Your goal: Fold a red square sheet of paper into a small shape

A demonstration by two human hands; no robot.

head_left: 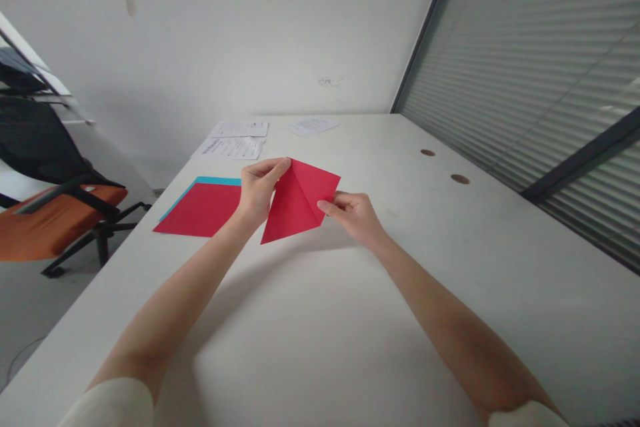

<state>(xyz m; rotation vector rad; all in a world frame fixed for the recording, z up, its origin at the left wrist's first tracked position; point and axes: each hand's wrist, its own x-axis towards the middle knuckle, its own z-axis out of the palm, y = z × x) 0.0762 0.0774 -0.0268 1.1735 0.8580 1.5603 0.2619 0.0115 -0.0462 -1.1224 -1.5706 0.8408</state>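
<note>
A folded sheet of red paper is held up above the white table, tilted toward me, with a crease running down across it. My left hand pinches its upper left corner between thumb and fingers. On the right edge, my right hand grips the same paper, thumb in front and fingers behind. The fingertips behind the paper are hidden. Just left of my left hand, a flat red sheet lies on the table over a blue sheet, whose edge shows along the top and left.
Printed papers lie at the table's far left, and another printed sheet is near the wall. Two round holes pierce the table by the blinds on the right. An orange and black office chair stands left of the table.
</note>
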